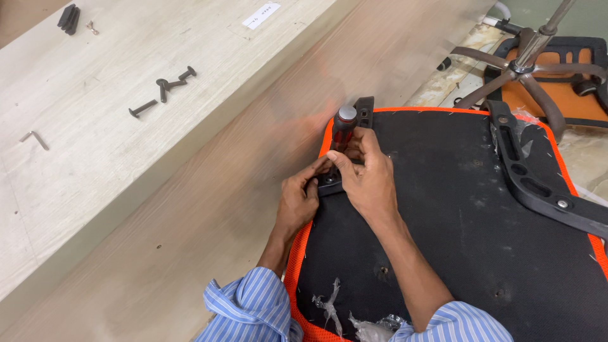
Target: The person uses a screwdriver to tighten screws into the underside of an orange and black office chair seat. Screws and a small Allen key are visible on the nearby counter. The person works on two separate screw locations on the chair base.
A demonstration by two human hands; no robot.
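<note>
A pale wooden bench [95,126] fills the left half of the frame, its lower step running blurred toward the bottom left. At right lies an upturned chair seat [456,221] — black underside, orange mesh edge — cut off by the bottom and right borders. A black armrest bracket [532,177] lies along its right side; a chair base [525,63] stands at upper right, partly out of frame. At centre, the right hand [367,180] curls round a red-and-black screwdriver [344,130] standing upright on a second black bracket [354,136] at the seat's left edge — its tip is hidden. The left hand [297,202] pinches that bracket's lower end. Loose black bolts [168,85] and a hex key [35,138] lie on the bench at upper left.
</note>
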